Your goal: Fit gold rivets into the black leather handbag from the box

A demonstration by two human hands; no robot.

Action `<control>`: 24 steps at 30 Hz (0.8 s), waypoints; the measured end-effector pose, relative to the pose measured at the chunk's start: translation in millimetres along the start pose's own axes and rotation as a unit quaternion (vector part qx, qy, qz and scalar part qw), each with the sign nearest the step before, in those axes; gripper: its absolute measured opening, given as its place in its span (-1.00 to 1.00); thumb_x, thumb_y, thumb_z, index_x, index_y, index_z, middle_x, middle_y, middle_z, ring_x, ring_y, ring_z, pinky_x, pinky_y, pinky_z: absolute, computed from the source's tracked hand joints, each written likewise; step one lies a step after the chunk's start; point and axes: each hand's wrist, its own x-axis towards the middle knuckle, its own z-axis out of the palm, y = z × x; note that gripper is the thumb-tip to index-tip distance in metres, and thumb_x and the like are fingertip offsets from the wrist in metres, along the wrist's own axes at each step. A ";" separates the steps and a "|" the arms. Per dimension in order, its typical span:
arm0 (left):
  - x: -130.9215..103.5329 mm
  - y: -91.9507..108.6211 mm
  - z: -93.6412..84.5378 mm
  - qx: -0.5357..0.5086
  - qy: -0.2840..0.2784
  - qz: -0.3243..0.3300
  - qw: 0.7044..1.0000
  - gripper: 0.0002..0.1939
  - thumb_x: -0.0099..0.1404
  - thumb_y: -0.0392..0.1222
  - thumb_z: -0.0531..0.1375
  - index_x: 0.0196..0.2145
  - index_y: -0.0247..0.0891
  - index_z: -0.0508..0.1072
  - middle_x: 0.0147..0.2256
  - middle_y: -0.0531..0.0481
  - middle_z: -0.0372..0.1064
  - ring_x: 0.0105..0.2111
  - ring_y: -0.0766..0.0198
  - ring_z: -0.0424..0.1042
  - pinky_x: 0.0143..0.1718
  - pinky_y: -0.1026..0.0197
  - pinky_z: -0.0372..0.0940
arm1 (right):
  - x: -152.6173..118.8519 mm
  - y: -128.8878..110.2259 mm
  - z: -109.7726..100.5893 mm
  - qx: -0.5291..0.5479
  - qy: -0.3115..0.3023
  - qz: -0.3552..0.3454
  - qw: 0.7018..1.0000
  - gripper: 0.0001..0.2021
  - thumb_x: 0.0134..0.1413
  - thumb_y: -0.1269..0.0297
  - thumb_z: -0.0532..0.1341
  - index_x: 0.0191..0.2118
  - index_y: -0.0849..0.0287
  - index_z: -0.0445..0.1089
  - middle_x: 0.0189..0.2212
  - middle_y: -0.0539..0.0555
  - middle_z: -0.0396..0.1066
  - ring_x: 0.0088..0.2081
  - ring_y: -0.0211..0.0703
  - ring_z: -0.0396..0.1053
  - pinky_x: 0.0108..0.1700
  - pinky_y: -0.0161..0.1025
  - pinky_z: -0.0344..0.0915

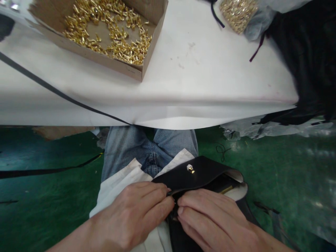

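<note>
A black bag (199, 175) with a pale lining lies across my lap, its flap raised and a gold clasp (191, 169) on it. My left hand (139, 210) has its fingers closed on the left edge of the bag's opening. Close beside it, my right hand (210, 217) is bent over the front of the opening, fingertips pressed together. Something small and dark sits between the two sets of fingertips; I cannot make out what it is. A gold-coloured strip (226, 189) shows inside the opening behind my right hand.
On the white-covered table (199, 73) stands a cardboard box (131, 70) of small gold metal pieces (131, 47). A plastic bag of similar pieces (238, 14) lies at the back, with black material (312, 52) at right. A black strap (60, 92) crosses the table's left side.
</note>
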 end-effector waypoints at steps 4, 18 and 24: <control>2.2 3.7 0.9 0.008 0.012 0.008 1.000 -0.68 0.68 -0.36 -0.03 0.04 -0.42 0.53 -0.14 -0.20 0.62 -0.20 0.17 0.62 -0.08 0.13 0.58 | 5.7 -7.3 2.7 0.014 0.048 0.033 0.998 -0.83 0.41 0.53 0.23 -0.08 0.12 0.50 -0.19 0.02 0.65 -0.23 -0.19 0.64 -0.08 -0.29 0.61; 3.7 8.1 13.7 0.011 0.041 -0.012 0.999 -0.68 0.61 -0.45 -0.02 -0.03 -0.41 0.54 -0.27 -0.17 0.60 -0.22 0.14 0.61 -0.14 0.10 0.59 | 4.7 -0.4 -2.8 0.021 0.049 0.055 0.997 -0.92 0.53 0.39 0.25 -0.04 0.15 0.52 -0.13 0.01 0.69 -0.18 -0.25 0.66 -0.05 -0.30 0.54; -0.7 14.0 14.1 0.057 0.025 0.035 0.997 -0.68 0.62 -0.42 0.01 -0.05 -0.46 0.58 -0.21 -0.22 0.66 -0.18 0.05 0.68 -0.10 0.02 0.63 | 18.2 -0.9 -33.5 0.246 -0.066 0.149 0.956 -0.93 0.53 0.32 0.29 -0.09 0.12 0.54 -0.13 -0.03 0.68 -0.10 -0.30 0.66 0.00 -0.42 0.50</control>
